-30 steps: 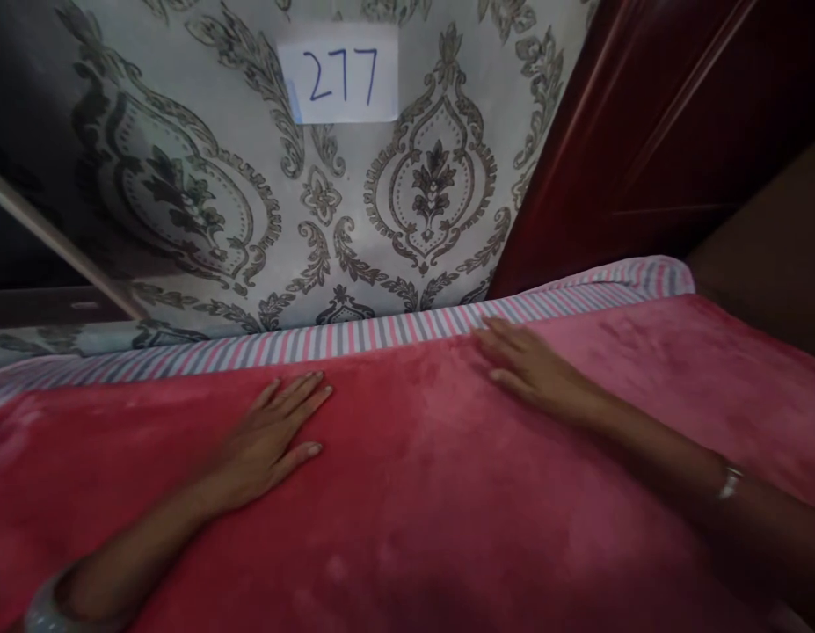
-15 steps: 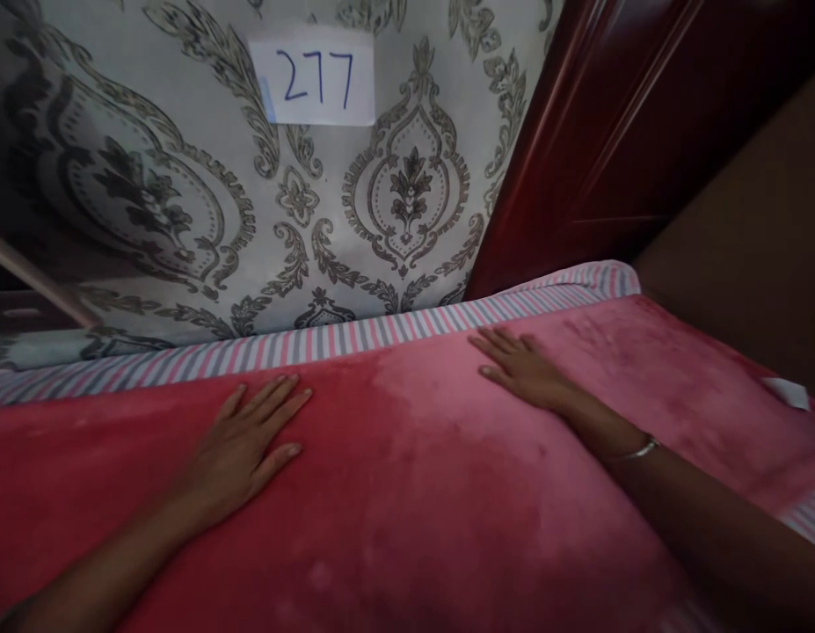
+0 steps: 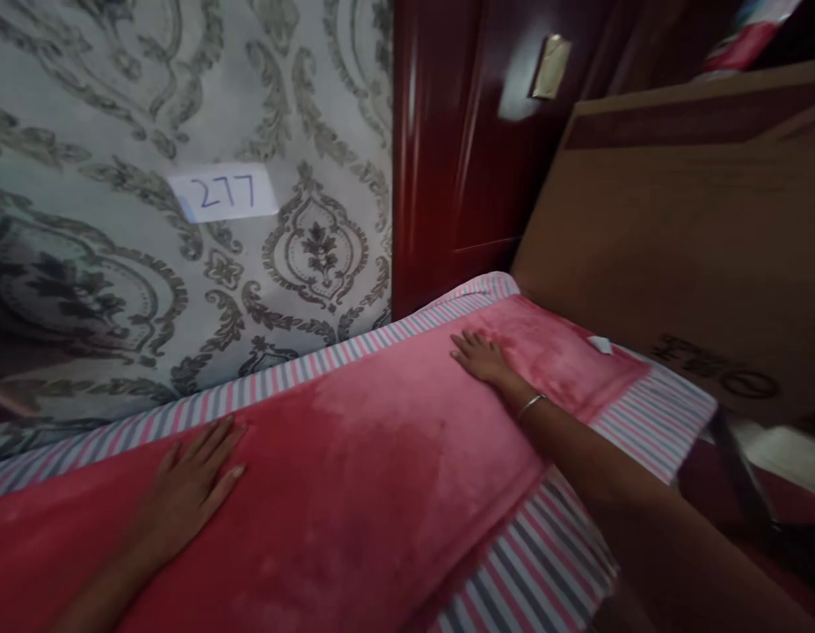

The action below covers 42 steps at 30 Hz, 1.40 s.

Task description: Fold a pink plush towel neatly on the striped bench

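Your left hand (image 3: 186,492): palm down, fingers slightly spread, on plush red-pink blanket (image 3: 374,440). Your right hand (image 3: 479,356): also flat on blanket, fingers a little apart, silver bangle (image 3: 531,404) at wrist. Blanket: beneath both hands, extending between and around them. Beyond fingertips: pink-grey-white striped cloth (image 3: 281,376) along blanket's far edge; behind it, patterned wallpaper (image 3: 249,281) bearing white paper marked "277" (image 3: 223,192). Right of right hand: small white tag (image 3: 600,345) near blanket's edge, large brown cardboard box (image 3: 684,237) farther out.
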Available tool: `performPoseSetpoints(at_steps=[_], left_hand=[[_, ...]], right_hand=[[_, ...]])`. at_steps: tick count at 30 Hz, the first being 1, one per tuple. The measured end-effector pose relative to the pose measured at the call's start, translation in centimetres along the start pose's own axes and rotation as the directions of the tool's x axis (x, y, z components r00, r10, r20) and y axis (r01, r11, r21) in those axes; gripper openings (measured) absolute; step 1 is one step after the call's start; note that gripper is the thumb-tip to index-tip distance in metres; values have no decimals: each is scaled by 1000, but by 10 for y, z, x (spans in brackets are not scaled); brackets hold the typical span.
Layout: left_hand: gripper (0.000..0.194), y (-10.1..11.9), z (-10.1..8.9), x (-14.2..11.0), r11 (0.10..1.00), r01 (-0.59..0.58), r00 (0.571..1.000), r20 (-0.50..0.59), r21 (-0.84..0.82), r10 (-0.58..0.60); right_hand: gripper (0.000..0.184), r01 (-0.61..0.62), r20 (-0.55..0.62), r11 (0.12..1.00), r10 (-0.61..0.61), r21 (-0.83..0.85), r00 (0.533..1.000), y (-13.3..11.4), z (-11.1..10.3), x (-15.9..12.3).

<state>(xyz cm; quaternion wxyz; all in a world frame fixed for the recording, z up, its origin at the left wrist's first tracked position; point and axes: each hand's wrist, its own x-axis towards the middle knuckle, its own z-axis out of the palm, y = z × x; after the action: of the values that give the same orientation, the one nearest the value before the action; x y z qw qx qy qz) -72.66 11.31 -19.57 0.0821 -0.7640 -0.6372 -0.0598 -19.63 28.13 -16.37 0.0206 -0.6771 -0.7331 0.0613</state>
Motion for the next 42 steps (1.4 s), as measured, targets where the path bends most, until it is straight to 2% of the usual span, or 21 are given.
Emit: performPoseSetpoints(at_steps=[3,5,8,10,12,14,17,19,21,23,25,27,32,35,37,39,42], left_hand=[[68,1,-5,6,1000,21,1000,3,-3,-21],[66,12,-14,14,998,66,998,-9,2,-66],[64,51,-31,39,994,105,994,-29,4,-105],[62,94,-41,62,999,40,999,-10,-22,-40],[58,145,-48,86,996,-64,997,36,-62,67],[59,197,-51,105,987,-134,986,83,-88,141],[61,263,-44,118,972,-216,973,57,-92,222],[62,293,-32,116,956,-281,958,27,-80,284],[64,310,-20,109,937,-342,938,28,-65,345],[64,317,-11,102,924,-379,924,41,-58,381],[64,317,-9,97,921,-387,920,50,-56,389],[63,316,-11,95,923,-381,922,49,-53,383],[62,321,-21,94,932,-355,929,85,-70,360],[62,330,-28,92,948,-308,940,127,-85,317],[61,340,-34,86,964,-248,953,154,-98,261],[62,350,-40,73,973,-182,960,191,-141,207],[62,359,-47,42,949,-150,946,238,-276,219]], right_hand=[[67,212,15,975,-213,65,977,-15,-3,-27],[70,391,4,915,-393,96,919,-25,2,-49],[70,518,9,840,-526,161,850,-28,9,-72],[70,510,1,838,-520,196,854,-17,8,-75],[66,457,-35,868,-459,196,888,6,1,-70],[63,353,-88,919,-342,179,936,39,-9,-62],[62,114,-146,984,-94,139,985,101,-18,-56],[63,-85,-141,991,99,99,985,146,-17,-60],[64,-271,-137,961,275,51,951,186,-10,-69],[63,-375,-168,927,373,24,912,216,-2,-80],[61,-403,-203,915,400,31,894,233,5,-89],[60,-407,-209,911,410,58,888,239,8,-94],[57,-455,-115,886,462,82,879,227,-10,-94],[53,-437,-81,897,441,66,894,192,-24,-90],[54,-307,-121,950,311,53,943,152,-24,-91],[58,-86,-188,996,90,26,978,103,-12,-100],[60,197,-198,980,-200,-33,959,46,22,-128]])
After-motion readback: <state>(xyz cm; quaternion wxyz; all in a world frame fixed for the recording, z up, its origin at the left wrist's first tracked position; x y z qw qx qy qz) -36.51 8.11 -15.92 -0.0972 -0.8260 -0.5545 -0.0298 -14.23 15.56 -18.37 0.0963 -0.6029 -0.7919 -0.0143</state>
